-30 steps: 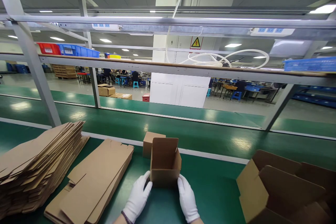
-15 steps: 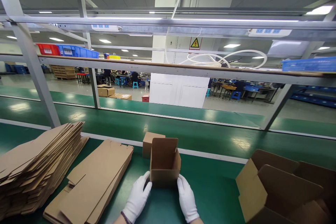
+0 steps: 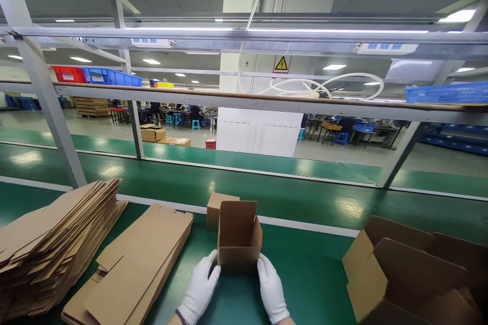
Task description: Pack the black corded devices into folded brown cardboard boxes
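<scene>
The green bench bears, at the left, a tall stack of flat cardboard blanks, its edges uneven. Beyond it, on a raised shelf, a red bin sits just beside a blue bin. To the right of the stack lies a lower pile of blanks, the upper pieces askew over those beneath. Next is the left hand, white-gloved, its thumb and fingers close together at the near left corner of the open box. The box stands upright on the bench, near the centre, with a flap raised along its far side. Just behind it, to the left, a closed box is partly hidden; whether the two touch cannot be told. The right hand, likewise gloved, lies against the near right corner, so that both hands hold the open box between them. Farther right, a coiled white cable rests on the shelf. At the near right, well apart from the hands, stands a larger carton, flaps raised.
</scene>
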The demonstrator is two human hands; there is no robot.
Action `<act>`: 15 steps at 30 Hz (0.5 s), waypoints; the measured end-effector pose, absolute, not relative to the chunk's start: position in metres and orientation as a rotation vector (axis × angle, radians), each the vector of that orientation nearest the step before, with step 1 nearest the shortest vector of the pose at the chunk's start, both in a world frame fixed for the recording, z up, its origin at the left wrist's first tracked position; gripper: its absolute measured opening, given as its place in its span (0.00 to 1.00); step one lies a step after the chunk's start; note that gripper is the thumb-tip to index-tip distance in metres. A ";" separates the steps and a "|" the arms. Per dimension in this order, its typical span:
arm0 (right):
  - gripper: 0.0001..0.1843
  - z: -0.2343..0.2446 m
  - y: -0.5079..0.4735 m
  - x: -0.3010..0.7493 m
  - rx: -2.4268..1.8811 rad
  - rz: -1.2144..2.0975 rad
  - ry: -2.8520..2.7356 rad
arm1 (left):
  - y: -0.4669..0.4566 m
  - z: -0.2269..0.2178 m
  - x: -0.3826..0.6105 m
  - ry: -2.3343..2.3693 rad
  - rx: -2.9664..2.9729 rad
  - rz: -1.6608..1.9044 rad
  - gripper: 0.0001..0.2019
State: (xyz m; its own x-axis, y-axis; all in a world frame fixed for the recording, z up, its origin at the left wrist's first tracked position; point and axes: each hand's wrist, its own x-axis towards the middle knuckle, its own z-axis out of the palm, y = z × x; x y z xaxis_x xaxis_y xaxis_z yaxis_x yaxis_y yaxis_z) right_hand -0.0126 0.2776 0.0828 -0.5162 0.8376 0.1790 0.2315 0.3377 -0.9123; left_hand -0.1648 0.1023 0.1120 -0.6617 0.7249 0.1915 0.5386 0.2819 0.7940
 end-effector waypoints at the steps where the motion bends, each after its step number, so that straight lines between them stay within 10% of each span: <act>1: 0.32 0.083 0.278 -0.013 -0.932 1.169 -1.941 | 0.102 0.113 -0.164 2.341 1.170 1.322 0.26; 15: 0.31 0.086 0.276 -0.013 -0.898 1.155 -1.909 | 0.102 0.119 -0.164 2.336 1.151 1.328 0.27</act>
